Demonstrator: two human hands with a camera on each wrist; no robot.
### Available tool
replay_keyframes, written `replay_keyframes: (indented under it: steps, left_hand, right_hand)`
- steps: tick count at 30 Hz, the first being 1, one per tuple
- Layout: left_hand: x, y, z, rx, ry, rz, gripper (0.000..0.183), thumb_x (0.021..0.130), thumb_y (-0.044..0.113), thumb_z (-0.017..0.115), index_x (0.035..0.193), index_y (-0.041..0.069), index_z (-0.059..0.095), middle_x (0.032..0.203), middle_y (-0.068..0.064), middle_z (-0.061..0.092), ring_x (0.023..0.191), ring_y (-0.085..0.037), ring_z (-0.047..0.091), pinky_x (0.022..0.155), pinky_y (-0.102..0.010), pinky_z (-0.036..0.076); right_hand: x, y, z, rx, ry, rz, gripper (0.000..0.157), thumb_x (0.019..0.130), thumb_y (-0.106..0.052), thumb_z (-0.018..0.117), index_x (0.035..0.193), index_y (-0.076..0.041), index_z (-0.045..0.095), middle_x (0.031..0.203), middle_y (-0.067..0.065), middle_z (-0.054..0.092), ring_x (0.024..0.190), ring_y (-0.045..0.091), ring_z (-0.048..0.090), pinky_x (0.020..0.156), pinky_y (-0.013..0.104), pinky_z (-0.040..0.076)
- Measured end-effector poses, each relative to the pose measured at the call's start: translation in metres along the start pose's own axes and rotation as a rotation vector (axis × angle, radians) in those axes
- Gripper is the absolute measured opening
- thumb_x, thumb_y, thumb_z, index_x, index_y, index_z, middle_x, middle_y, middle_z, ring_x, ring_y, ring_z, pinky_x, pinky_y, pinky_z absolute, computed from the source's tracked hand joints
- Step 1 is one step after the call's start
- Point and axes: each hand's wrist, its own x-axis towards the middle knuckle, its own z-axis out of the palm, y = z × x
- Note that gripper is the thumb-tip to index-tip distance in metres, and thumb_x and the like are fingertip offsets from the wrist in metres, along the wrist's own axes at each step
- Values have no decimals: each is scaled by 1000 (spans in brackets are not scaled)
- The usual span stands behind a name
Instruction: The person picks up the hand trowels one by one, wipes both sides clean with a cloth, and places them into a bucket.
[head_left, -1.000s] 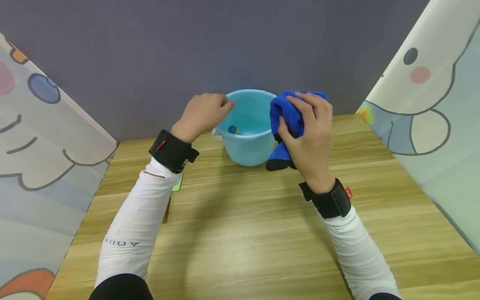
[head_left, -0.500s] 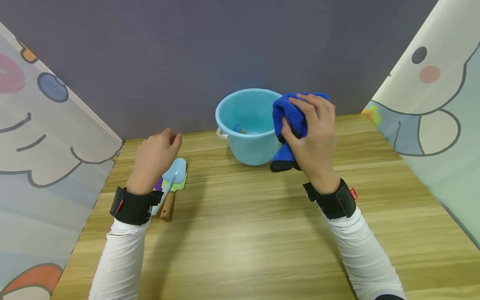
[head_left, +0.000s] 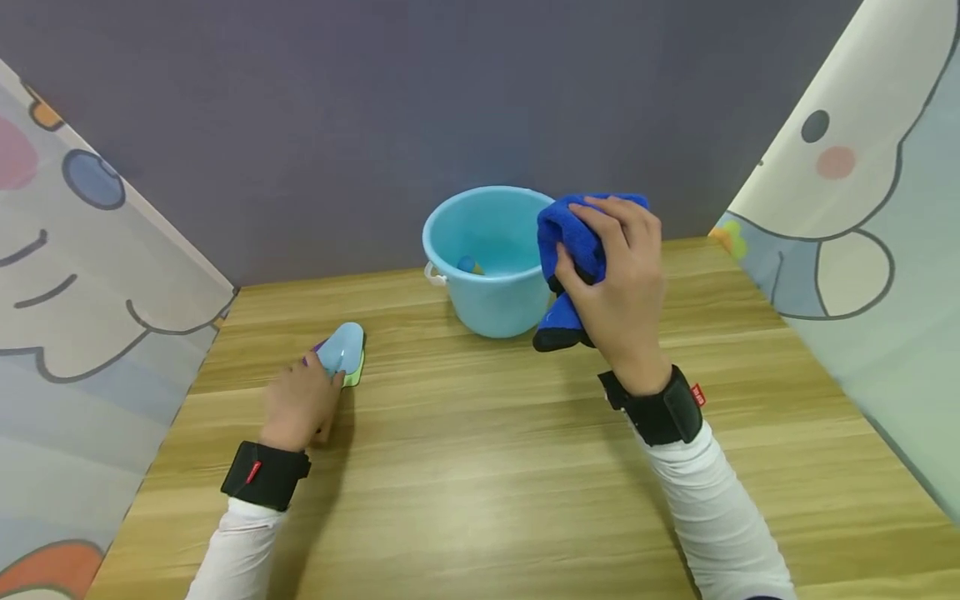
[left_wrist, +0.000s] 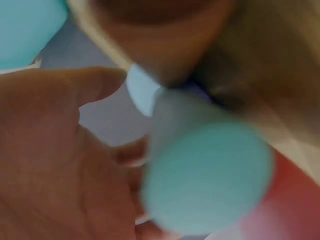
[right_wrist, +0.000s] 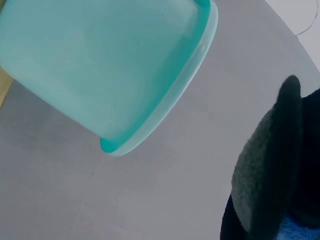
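Note:
My left hand (head_left: 298, 404) is low over the left of the table, its thumb and fingers on either side of a light blue toy shovel (head_left: 343, 347) near its neck. Seen from the left wrist, the blurred rounded end of the shovel's handle (left_wrist: 207, 177) points at the camera, with fingers partly hidden behind it. My right hand (head_left: 621, 283) grips a bunched, fuzzy blue cloth item (head_left: 573, 229) with black ends, beside the right rim of a light blue bucket (head_left: 495, 304). In the right wrist view the bunched cloth (right_wrist: 297, 230) shows at lower right.
Beneath the shovel lie a green piece (head_left: 354, 377) and a purple piece, mostly covered. A small blue and yellow object (head_left: 468, 265) sits inside the bucket, whose white handle joint (head_left: 435, 275) faces left. A grey panel (head_left: 337, 142) rises behind the wooden table (head_left: 465, 467).
My left hand has gone from the bucket's left rim, down and left, to the toy shovel. The right hand keeps holding the blue cloth item by the bucket.

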Motion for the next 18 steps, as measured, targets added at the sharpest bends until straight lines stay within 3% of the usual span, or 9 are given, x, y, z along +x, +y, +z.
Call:
replay_keyframes:
  steps: [7,11,18]
  left_hand:
    - [0,-6,9,-12,-56,9,42,103,26,50,101,-16,49,90,-38,62,84,-53,66,65,-60,53]
    - [0,-8,10,-30,-73,41,38,102,21,48,106,-17,52,90,-35,65,84,-53,66,66,-60,53]
    - [-5,-8,12,-13,-4,129,34,101,19,54,95,-14,53,70,-20,58,64,-40,65,53,-53,51]
  right_hand:
    - [2,1,-2,13,13,18,34,93,-22,72,124,-8,69,131,15,65,130,35,52,116,46,39]
    - [2,1,-3,16,10,20,34,93,-23,71,124,-10,70,132,13,65,130,35,52,115,46,40]
    - [1,0,-2,16,10,13,34,93,-23,71,124,-9,70,131,14,65,129,35,53,115,46,41]
